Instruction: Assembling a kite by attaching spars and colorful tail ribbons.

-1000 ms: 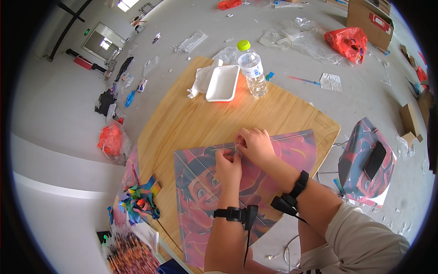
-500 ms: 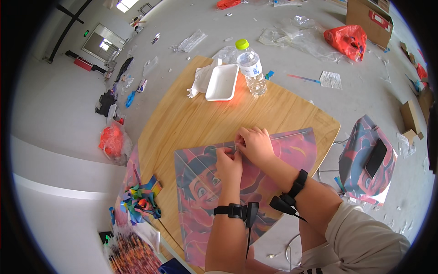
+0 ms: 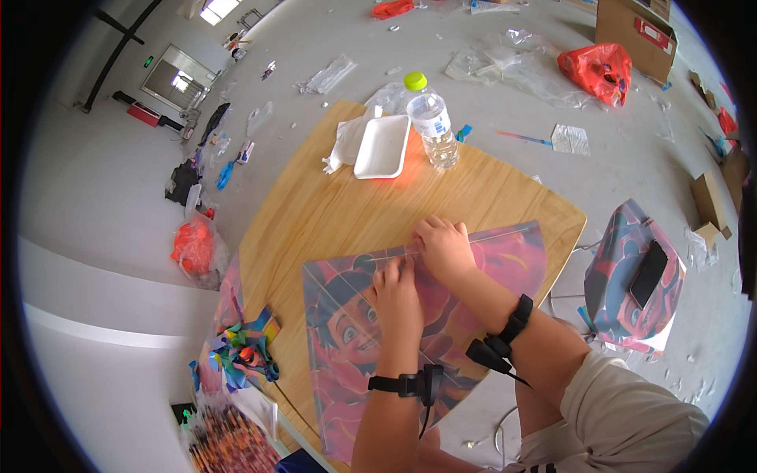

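A pink and dark cartoon-printed kite sheet (image 3: 505, 256) lies on the wooden table, its upper edge running left to right. Thin pale rods (image 3: 378, 258) cross it, one along that upper edge. My left hand (image 3: 397, 303) rests on the sheet just below the edge rod, its thumb and forefinger slightly apart. Beside it on the right, my right hand (image 3: 445, 251) is closed at the same rod, fingers curled down. What it grips is hidden beneath the fingers. Black straps with small dark devices circle both forearms.
A white foam tray (image 3: 382, 148), crumpled tissue (image 3: 347, 142) and a water bottle (image 3: 434, 130) stand at the table's far end. Colourful ribbons (image 3: 246, 351) and bundled sticks (image 3: 229, 433) lie at left. A phone (image 3: 649, 274) rests on another printed sheet at right. Litter covers the floor.
My left hand has drawn slightly down, its thumb and forefinger parting from a pinch. The right hand has shifted a little to the right along the rod.
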Demonstrator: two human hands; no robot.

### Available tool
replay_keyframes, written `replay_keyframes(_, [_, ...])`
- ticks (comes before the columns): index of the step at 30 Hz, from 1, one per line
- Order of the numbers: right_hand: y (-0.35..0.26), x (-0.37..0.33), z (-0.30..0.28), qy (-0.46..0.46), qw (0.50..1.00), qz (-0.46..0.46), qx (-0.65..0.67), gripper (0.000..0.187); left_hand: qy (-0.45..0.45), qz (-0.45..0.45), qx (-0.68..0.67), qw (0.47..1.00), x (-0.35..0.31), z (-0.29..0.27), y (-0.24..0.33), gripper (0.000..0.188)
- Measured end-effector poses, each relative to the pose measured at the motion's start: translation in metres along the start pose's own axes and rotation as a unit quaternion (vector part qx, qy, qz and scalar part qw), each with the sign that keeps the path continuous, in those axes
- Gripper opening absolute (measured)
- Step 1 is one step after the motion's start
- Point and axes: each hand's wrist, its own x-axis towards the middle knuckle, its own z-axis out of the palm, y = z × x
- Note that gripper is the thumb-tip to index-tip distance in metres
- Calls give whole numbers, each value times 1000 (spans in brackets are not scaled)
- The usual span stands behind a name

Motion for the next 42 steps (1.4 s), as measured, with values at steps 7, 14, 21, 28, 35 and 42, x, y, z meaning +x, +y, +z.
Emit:
replay_keyframes(7, [-10, -25, -8, -24, 977, -141, -156, 18, -80, -41, -11, 996, 0, -7, 15, 47])
replay_keyframes(14, [-3, -30, -17, -11, 974, -166, -153, 28, -66, -63, -30, 995, -17, -23, 18, 38])
replay_keyframes(21, [-10, -63, -2, 18, 945, -187, -267, 57, -6, -89, -343, 935, -99, -170, 23, 36])
replay_keyframes(28, [-59, -57, -66, 42, 980, -135, -138, 59, 150, -224, -226, 936, -282, -319, -22, 29])
replay_keyframes(35, [-122, -90, -195, -57, 984, -140, 90, 31, 268, -437, -237, 825, -495, -320, -89, 33])
replay_keyframes(42, [-84, -242, -232, -414, 878, 68, 229, 26, 252, -474, -29, 843, -606, -255, -122, 30])
